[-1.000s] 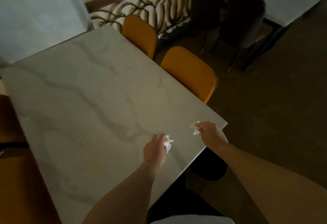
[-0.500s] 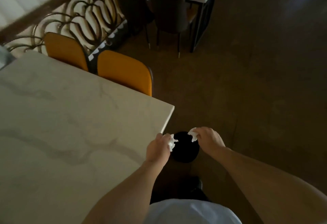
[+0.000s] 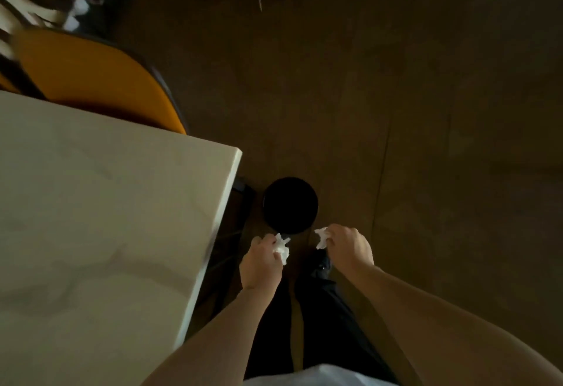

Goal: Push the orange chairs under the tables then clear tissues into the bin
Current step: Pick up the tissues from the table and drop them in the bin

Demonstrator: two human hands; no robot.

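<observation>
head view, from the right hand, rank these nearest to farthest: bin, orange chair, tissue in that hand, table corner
1. Tissue, pinched in the right hand itself.
2. Bin, on the floor just ahead and left of the hand.
3. Table corner, farther left and ahead.
4. Orange chair, far left, tucked at the table's far side.

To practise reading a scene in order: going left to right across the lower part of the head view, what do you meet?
Marble table → left hand → its tissue → right hand's tissue → right hand.
</observation>
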